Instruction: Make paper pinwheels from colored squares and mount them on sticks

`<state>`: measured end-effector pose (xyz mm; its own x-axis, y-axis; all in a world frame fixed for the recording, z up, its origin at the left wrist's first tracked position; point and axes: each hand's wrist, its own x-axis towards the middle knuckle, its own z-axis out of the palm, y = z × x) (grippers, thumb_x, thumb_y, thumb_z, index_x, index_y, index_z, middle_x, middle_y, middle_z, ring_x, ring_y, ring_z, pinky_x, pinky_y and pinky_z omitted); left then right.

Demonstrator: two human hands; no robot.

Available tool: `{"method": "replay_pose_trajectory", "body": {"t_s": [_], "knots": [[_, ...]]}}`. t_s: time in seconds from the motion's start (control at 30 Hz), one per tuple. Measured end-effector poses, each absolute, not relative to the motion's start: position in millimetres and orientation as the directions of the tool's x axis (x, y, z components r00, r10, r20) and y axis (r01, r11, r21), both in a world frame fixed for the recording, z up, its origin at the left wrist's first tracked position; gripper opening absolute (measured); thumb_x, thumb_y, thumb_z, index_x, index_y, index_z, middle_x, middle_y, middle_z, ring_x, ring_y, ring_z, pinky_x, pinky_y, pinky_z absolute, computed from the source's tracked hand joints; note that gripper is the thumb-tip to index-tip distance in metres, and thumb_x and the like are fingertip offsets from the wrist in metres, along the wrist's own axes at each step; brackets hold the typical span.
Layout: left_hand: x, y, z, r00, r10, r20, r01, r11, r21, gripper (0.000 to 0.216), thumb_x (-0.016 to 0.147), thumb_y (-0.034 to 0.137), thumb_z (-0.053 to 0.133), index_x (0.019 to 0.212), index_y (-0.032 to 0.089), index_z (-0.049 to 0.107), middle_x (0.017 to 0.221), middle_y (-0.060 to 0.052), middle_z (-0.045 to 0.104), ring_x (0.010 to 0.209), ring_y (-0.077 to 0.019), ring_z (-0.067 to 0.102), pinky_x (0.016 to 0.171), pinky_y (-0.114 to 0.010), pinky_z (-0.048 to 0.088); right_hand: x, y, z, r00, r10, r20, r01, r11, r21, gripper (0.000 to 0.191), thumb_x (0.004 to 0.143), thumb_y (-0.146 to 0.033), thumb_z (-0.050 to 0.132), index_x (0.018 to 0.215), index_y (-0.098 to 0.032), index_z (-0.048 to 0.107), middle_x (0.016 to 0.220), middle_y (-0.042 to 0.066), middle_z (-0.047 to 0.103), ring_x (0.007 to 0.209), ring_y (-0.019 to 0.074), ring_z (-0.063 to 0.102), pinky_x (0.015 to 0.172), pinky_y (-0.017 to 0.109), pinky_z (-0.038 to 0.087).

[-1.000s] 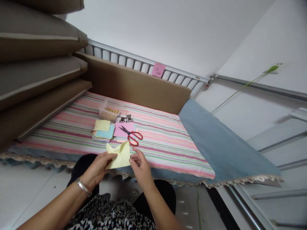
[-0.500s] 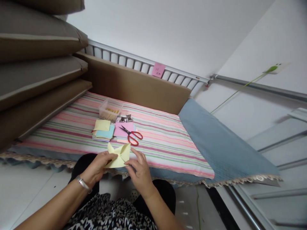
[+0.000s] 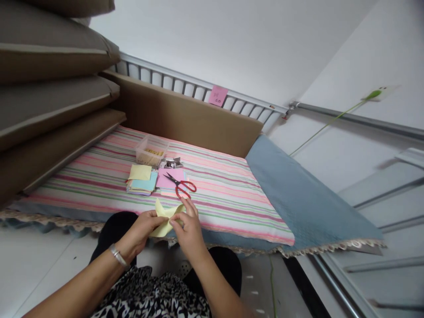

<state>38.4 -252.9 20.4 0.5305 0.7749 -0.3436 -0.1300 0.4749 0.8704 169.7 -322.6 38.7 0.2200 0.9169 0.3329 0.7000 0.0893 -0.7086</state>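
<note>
Between my two hands is a pale yellow piece of paper (image 3: pixel 161 230) with its corners bent up toward the middle. My left hand (image 3: pixel 146 227) pinches its left side, thumb on top. My right hand (image 3: pixel 187 227) presses thumb and forefinger on the paper near its centre, with the other fingers behind the right corner. Just beyond lie red-handled scissors (image 3: pixel 180 183), resting partly on a pink stack of paper (image 3: pixel 163 180). Left of them is a pile of coloured paper squares (image 3: pixel 141 184) with a yellow square (image 3: pixel 140 172) on top.
A clear plastic box (image 3: pixel 150 150) holds small yellowish pieces. Small metallic items (image 3: pixel 173 163) lie beside it. A striped cloth (image 3: pixel 228 198) covers the bed. Brown cushions (image 3: pixel 53 101) are stacked at left, and a brown board (image 3: pixel 185 115) stands along the back.
My right hand has brought its thumb and forefinger from the paper's right edge in to its centre, folding the right corner inward. The paper has shifted slightly right.
</note>
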Motion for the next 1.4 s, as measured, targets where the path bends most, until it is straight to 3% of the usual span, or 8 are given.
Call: {"method": "replay_pose_trajectory", "body": {"t_s": [0.77, 0.87, 1.0, 1.07, 1.13, 1.23, 1.4], "knots": [[32, -256, 23, 0.587, 0.742, -0.323, -0.094, 0.458, 0.884, 0.027, 0.059, 0.026, 0.073, 0.081, 0.010, 0.072, 0.070, -0.008, 0.072, 0.064, -0.0178, 0.062, 0.062, -0.025, 0.043, 163, -321, 37, 0.298, 0.906, 0.300, 0.710, 0.000, -0.704, 0.008, 0.069, -0.011, 0.066, 0.070, -0.018, 0.062, 0.135, 0.013, 0.047, 0.131, 0.0272, 0.031, 0.105, 0.044, 0.027], [32, -254, 22, 0.570, 0.751, -0.334, -0.037, 0.430, 0.902, 0.023, 0.060, 0.027, 0.069, 0.076, 0.011, 0.071, 0.065, -0.006, 0.070, 0.058, -0.0160, 0.060, 0.058, -0.024, 0.041, 164, -322, 39, 0.317, 0.900, 0.299, 0.690, -0.003, -0.724, 0.018, 0.067, -0.011, 0.067, 0.082, -0.018, 0.061, 0.133, 0.014, 0.048, 0.128, 0.0266, 0.036, 0.105, 0.043, 0.029], [30, -249, 24, 0.602, 0.715, -0.356, 0.062, 0.402, 0.913, 0.021, 0.059, 0.024, 0.066, 0.074, 0.010, 0.070, 0.063, -0.006, 0.070, 0.055, -0.0151, 0.058, 0.055, -0.024, 0.039, 174, -325, 51, 0.289, 0.895, 0.340, 0.705, 0.041, -0.708, 0.049, 0.066, -0.014, 0.066, 0.114, -0.020, 0.054, 0.131, 0.011, 0.049, 0.125, 0.0254, 0.039, 0.104, 0.042, 0.031], [31, -246, 24, 0.629, 0.682, -0.373, 0.123, 0.387, 0.914, 0.018, 0.056, 0.022, 0.066, 0.069, 0.009, 0.069, 0.061, -0.007, 0.069, 0.052, -0.0151, 0.058, 0.053, -0.024, 0.039, 181, -325, 57, 0.225, 0.935, 0.274, 0.711, 0.035, -0.702, 0.059, 0.067, -0.014, 0.064, 0.123, -0.024, 0.049, 0.122, 0.008, 0.056, 0.117, 0.0245, 0.047, 0.100, 0.040, 0.035], [33, -245, 24, 0.651, 0.655, -0.385, 0.179, 0.360, 0.916, 0.016, 0.055, 0.020, 0.066, 0.066, 0.009, 0.069, 0.059, -0.006, 0.068, 0.049, -0.0146, 0.056, 0.051, -0.024, 0.037, 185, -324, 61, 0.140, 0.983, 0.120, 0.689, -0.010, -0.725, 0.069, 0.067, -0.013, 0.063, 0.131, -0.029, 0.043, 0.107, 0.004, 0.063, 0.101, 0.0221, 0.057, 0.090, 0.036, 0.042], [38, -244, 24, 0.680, 0.626, -0.382, 0.238, 0.304, 0.923, 0.016, 0.054, 0.019, 0.066, 0.066, 0.009, 0.069, 0.057, -0.005, 0.067, 0.047, -0.0137, 0.054, 0.049, -0.023, 0.035, 188, -321, 58, 0.054, 0.997, -0.052, 0.644, -0.075, -0.761, 0.081, 0.065, -0.010, 0.061, 0.138, -0.033, 0.033, 0.089, -0.001, 0.065, 0.078, 0.0164, 0.061, 0.073, 0.027, 0.046], [42, -244, 26, 0.700, 0.620, -0.354, 0.292, 0.204, 0.934, 0.013, 0.054, 0.019, 0.065, 0.062, 0.009, 0.069, 0.054, -0.004, 0.064, 0.044, -0.0130, 0.050, 0.046, -0.023, 0.033, 187, -318, 45, 0.052, 0.995, -0.083, 0.564, -0.098, -0.820, 0.082, 0.063, -0.005, 0.055, 0.137, -0.033, 0.035, 0.073, -0.005, 0.057, 0.059, 0.0100, 0.052, 0.053, 0.018, 0.039]]}}
